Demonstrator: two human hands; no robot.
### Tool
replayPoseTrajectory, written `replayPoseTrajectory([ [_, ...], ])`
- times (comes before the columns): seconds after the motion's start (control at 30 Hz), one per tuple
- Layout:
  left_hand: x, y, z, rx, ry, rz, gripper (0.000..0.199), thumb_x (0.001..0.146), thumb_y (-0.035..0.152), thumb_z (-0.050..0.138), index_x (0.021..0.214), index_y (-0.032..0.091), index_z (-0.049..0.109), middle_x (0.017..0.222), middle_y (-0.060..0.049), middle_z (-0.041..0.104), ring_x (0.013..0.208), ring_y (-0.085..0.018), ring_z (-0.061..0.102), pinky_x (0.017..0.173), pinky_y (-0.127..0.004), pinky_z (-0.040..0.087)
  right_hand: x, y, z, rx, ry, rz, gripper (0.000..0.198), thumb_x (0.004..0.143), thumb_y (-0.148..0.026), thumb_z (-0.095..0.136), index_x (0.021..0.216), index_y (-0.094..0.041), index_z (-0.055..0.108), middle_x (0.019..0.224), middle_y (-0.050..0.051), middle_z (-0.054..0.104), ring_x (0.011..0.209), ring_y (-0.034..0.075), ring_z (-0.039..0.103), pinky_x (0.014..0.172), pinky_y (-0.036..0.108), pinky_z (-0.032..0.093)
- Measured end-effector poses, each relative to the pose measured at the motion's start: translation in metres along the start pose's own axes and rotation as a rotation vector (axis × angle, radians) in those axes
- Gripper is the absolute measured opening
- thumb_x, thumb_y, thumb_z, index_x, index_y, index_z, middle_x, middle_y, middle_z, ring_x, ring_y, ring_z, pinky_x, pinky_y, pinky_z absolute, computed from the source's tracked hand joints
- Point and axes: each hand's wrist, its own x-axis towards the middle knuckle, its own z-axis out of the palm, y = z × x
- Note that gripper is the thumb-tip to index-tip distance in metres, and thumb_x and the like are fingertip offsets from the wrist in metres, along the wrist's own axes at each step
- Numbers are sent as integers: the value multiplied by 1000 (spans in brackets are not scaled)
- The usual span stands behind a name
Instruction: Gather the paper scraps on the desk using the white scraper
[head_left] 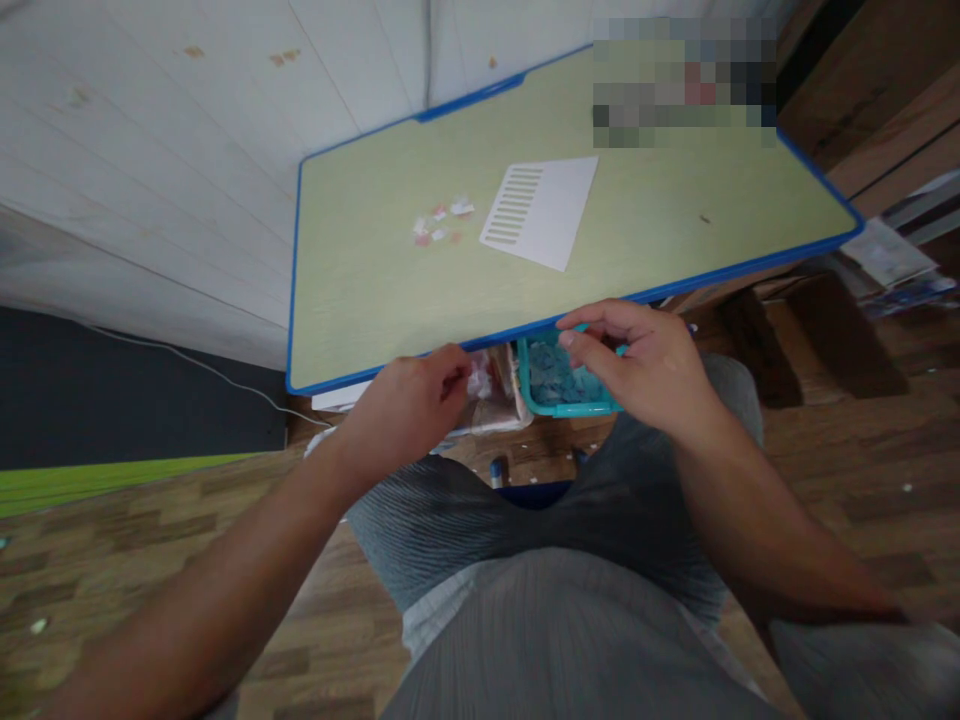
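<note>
My left hand [409, 410] is at the table's front edge, its fingers curled and pinched together. Whatever they may hold is hidden. Beside those fingertips, below the table edge, lies a clear, crinkled plastic-like material [481, 378] in a pale container [510, 424]. My right hand [641, 365] hovers above a turquoise bin [577, 410] of blue-grey flakes or scraps [551, 372]. Its thumb and index finger are slightly apart, with nothing visible between them. On the tabletop lie a white card [559, 210] with a column of slots and, to its left, several small white and pink pieces [439, 222].
The pale green table [360, 290] has a raised blue rim and stands against a white panelled wall [360, 60]. Its far right corner is pixelated. My legs are under the table's front edge. Small scraps dot the wooden floor [840, 480]. Papers [892, 260] lie at right.
</note>
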Motion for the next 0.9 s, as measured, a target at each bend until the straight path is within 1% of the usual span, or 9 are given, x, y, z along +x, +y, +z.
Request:
replayPoseTrajectory([
  [0.1, 11, 17, 7, -366, 111, 129, 21, 115, 29, 65, 126, 21, 82, 108, -7, 89, 95, -26, 86, 86, -34, 67, 3, 0, -10, -9, 29, 18, 18, 103, -46, 88, 110, -30, 91, 82, 2, 82, 68, 23, 72, 65, 38, 54],
  [0.17, 15, 25, 12, -446, 105, 210, 28, 118, 27, 62, 137, 20, 82, 126, -10, 90, 110, -26, 87, 97, -36, 69, 4, 0, -19, -4, 53, 20, 17, 102, -45, 89, 109, -30, 91, 80, 2, 81, 68, 24, 73, 65, 38, 55],
  [0.3, 0, 17, 16, -356, 95, 258, 29, 117, 21, 60, 131, 21, 85, 143, -13, 86, 131, -29, 83, 118, -42, 65, 0, 7, -28, -8, 96, 35, 19, 102, -47, 90, 109, -29, 91, 79, 2, 80, 68, 24, 73, 62, 38, 54],
  [0.4, -11, -1, 18, -246, 163, 135, 27, 116, 24, 63, 128, 20, 87, 136, -14, 87, 122, -31, 84, 111, -44, 69, -5, 13, -20, -12, 82, 38, 22, 103, -50, 89, 110, -29, 92, 80, 2, 81, 66, 23, 70, 63, 37, 54],
  [0.43, -9, -6, 20, -199, 110, 92, 27, 116, 23, 63, 126, 20, 88, 127, -13, 89, 113, -31, 85, 107, -45, 69, -6, 14, -15, -12, 60, 32, 22, 103, -49, 88, 111, -29, 92, 81, 2, 81, 67, 23, 70, 65, 37, 54],
  [0.5, 1, -11, 26, -77, -97, 41, 26, 114, 18, 64, 118, 18, 90, 118, -13, 91, 108, -32, 87, 103, -43, 69, -9, 12, -3, -9, 3, 5, 20, 104, -46, 86, 112, -28, 93, 82, 2, 82, 68, 22, 70, 67, 37, 55],
  [0.63, 31, -7, 36, 149, -291, -16, 30, 118, 17, 64, 137, 14, 87, 131, -18, 91, 117, -38, 88, 104, -45, 67, -14, 3, 14, 14, -87, -43, 20, 103, -40, 84, 113, -27, 94, 87, 3, 84, 73, 22, 72, 71, 36, 55],
  [0.77, 43, -5, 40, 270, -329, -48, 38, 116, 19, 64, 149, 14, 83, 135, -23, 89, 119, -40, 87, 102, -48, 68, -17, 1, 14, 22, -101, -33, 21, 104, -43, 83, 113, -27, 95, 90, 5, 86, 77, 23, 73, 71, 36, 56],
  [0.9, 45, -18, 47, 212, -332, -56, 34, 114, 20, 64, 139, 18, 87, 133, -20, 90, 114, -39, 87, 97, -47, 67, -18, 6, 11, 17, -99, -25, 20, 104, -42, 83, 112, -28, 95, 96, 5, 89, 79, 24, 74, 71, 37, 57],
])
